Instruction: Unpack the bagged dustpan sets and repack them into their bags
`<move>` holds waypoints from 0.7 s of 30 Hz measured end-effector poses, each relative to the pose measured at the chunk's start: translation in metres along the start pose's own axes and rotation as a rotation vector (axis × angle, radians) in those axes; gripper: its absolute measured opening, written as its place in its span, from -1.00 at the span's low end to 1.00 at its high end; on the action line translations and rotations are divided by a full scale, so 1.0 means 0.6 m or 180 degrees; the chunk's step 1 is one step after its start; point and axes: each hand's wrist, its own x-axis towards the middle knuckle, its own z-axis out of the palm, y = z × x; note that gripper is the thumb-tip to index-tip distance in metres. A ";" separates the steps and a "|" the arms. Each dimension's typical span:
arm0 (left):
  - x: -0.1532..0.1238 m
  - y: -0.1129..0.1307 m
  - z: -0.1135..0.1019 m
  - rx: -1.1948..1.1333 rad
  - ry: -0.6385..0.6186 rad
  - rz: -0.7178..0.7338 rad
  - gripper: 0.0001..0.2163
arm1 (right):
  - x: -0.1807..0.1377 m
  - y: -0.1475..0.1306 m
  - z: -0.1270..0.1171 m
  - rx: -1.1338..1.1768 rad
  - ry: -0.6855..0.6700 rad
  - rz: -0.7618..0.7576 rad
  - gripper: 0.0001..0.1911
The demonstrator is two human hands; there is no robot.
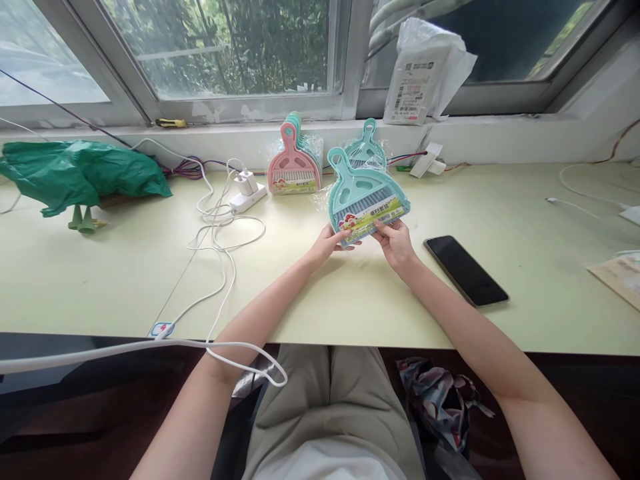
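Both hands hold one teal mini dustpan-and-brush set [363, 193] in clear wrapping, tilted up above the pale green table [125, 267]. My left hand [327, 245] pinches its lower left edge by the label. My right hand [397, 241] grips the lower right edge. Behind it, a stack of the same sets with a pink one in front [294, 167] leans against the window ledge, and another teal set [367, 148] stands beside that stack.
A black phone [466, 270] lies right of my hands. White cables [220, 220] and a charger block [246, 187] sprawl to the left. A green plastic bag [75, 173] sits far left. A white parcel bag [425, 70] rests on the sill.
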 end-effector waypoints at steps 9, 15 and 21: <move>0.003 -0.003 0.000 -0.0040 0.0069 0.0000 -0.59 | -0.002 -0.001 0.000 0.0025 -0.0091 0.0015 -0.63; 0.004 -0.003 -0.002 0.0006 0.0070 0.0006 -0.59 | -0.001 0.000 -0.001 0.0003 -0.0038 0.0119 -0.67; 0.005 -0.004 -0.005 0.0041 0.0050 0.0007 -0.58 | 0.003 0.000 -0.002 0.0010 0.0009 0.0242 -0.74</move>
